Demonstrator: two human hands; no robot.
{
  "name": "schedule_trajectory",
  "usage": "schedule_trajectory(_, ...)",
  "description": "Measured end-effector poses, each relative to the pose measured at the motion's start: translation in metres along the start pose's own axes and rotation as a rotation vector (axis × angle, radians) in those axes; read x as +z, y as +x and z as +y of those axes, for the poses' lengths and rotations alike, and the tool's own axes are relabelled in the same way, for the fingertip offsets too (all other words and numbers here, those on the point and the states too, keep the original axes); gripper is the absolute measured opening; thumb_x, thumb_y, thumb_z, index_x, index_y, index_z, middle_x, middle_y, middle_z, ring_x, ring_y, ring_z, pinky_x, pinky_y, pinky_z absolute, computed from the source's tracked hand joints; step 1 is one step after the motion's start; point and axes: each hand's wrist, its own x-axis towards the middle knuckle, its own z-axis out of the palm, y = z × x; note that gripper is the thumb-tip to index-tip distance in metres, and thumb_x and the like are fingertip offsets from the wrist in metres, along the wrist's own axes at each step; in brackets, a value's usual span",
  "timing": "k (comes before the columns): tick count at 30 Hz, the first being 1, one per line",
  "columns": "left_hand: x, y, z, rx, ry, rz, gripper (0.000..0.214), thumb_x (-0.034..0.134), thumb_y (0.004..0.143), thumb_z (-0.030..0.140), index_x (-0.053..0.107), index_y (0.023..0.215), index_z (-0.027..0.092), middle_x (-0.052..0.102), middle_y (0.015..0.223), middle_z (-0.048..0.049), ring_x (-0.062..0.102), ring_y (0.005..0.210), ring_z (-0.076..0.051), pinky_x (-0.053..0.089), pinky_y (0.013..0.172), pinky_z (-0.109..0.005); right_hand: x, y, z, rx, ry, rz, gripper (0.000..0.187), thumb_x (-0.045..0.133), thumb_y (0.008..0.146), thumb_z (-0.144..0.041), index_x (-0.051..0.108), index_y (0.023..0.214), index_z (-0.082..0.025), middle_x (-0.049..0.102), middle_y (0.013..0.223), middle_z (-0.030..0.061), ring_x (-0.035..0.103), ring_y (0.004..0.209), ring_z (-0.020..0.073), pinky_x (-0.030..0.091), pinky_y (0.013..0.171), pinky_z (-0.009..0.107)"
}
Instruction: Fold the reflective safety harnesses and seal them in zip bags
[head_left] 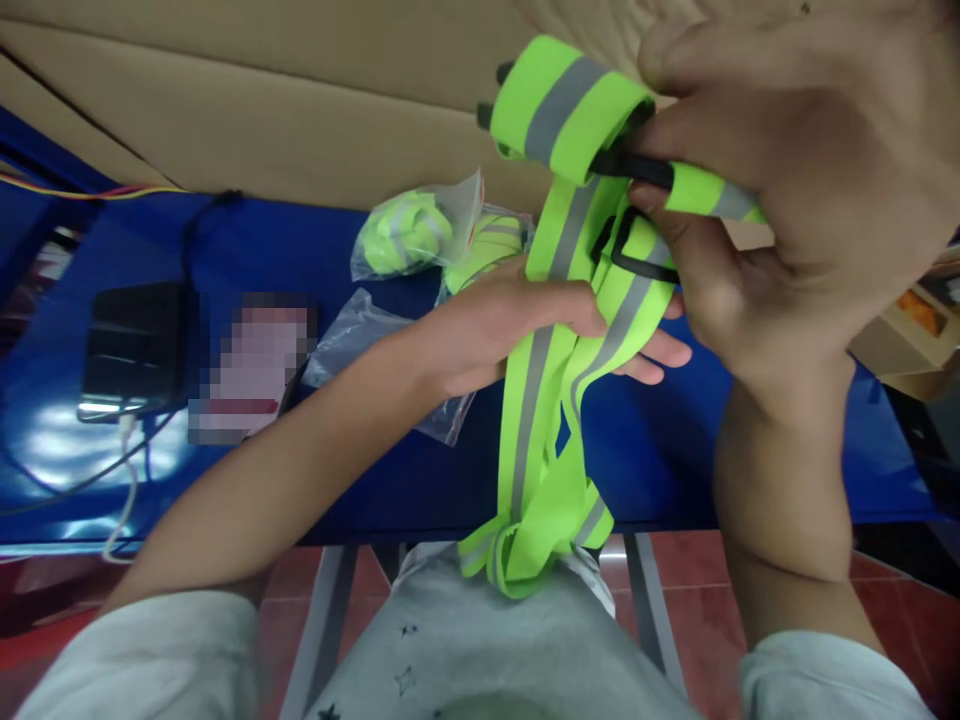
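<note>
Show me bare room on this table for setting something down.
Bare blue table shows between the hanging straps and right forearm, and right of that forearm, short of the cardboard box. It's crowded around the plastic bags, pixelated object and black device.

Right hand (810, 170) raised in a pinch, left hand (495, 315) lower, gripping.
Left forearm (330, 445) slants in, thumb (577, 303) on top, fingers (660, 350) extended beneath; right forearm (784, 490) near vertical, wrist (795, 385) bent inward, exact pinch partly hidden, hard to call.
</note>
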Motion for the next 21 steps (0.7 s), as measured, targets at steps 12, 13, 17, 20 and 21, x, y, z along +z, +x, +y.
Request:
schedule_trajectory(12, 0.001, -0.004, 0.014, 0.129, 0.207, 0.246, 0.044, 0.066, 0.097, 0.058, 0.079, 0.097, 0.016, 0.082, 0.089, -0.0072, 0.081, 0.09, -0.026, 0.068, 0.079, -0.031, -0.025, 0.004, 0.002, -0.177, 0.079, -0.512, 0.054, 0.051, 0.102, -0.024, 0.055, 0.154, -0.037, 0.027, 0.172, -0.0152, 0.022, 0.165, 0.0201, 0.014, 0.14, 0.043)
schedule_trajectory(13, 0.001, -0.003, 0.013, 0.113, 0.219, 0.271, 0.039, 0.065, 0.099, 0.052, 0.078, 0.096, 0.016, 0.082, 0.088, -0.0064, 0.081, 0.088, -0.025, 0.067, 0.077, -0.03, -0.026, 0.004, 0.003, -0.155, 0.139, -0.528, 0.054, 0.057, 0.101, -0.025, 0.057, 0.152, -0.039, 0.028, 0.172, -0.0161, 0.023, 0.165, 0.0194, 0.014, 0.14, 0.041)
schedule_trajectory(17, 0.0, -0.002, 0.008, 0.12, 0.169, 0.281, 0.023, 0.06, 0.104, 0.034, 0.076, 0.102, 0.018, 0.083, 0.09, -0.0024, 0.081, 0.084, -0.021, 0.066, 0.075, -0.029, -0.017, 0.005, 0.007, 0.115, 0.351, -0.206, 0.039, 0.072, 0.097, -0.035, 0.07, 0.135, -0.041, 0.058, 0.153, -0.0093, 0.043, 0.155, 0.021, 0.038, 0.13, 0.034)
schedule_trajectory(20, -0.002, -0.004, 0.005, 0.136, 0.175, 0.269, 0.013, 0.065, 0.1, 0.027, 0.076, 0.104, 0.019, 0.083, 0.092, 0.0001, 0.081, 0.087, -0.021, 0.068, 0.082, -0.033, 0.004, 0.003, 0.017, 0.279, 0.581, -0.021, 0.038, 0.081, 0.09, -0.038, 0.074, 0.127, -0.034, 0.069, 0.126, -0.002, 0.064, 0.128, 0.0203, 0.058, 0.105, 0.029)
schedule_trajectory(21, -0.003, -0.004, 0.005, 0.132, 0.195, 0.264, 0.012, 0.067, 0.098, 0.025, 0.076, 0.104, 0.02, 0.083, 0.091, 0.0011, 0.081, 0.088, -0.021, 0.068, 0.084, -0.034, 0.011, 0.001, 0.021, 0.324, 0.642, -0.064, 0.037, 0.084, 0.086, -0.04, 0.076, 0.121, -0.032, 0.072, 0.117, -0.0001, 0.07, 0.113, 0.0201, 0.061, 0.095, 0.029)
